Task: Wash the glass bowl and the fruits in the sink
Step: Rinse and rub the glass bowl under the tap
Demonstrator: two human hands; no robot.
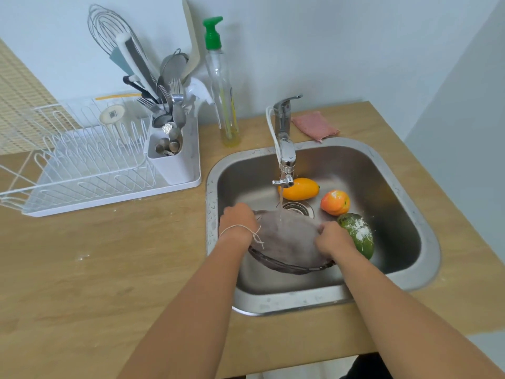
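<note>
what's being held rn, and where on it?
The glass bowl, tilted under the running tap: left hand and right hand each grip its rim on opposite sides.

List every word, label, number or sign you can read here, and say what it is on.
No text can be read.
Round disc in the dish rack: a square code-like mark, too blurred to read.
Soap bottle: yellow label at its side, print too small to read.
Tap and sink: no markings visible.
</note>
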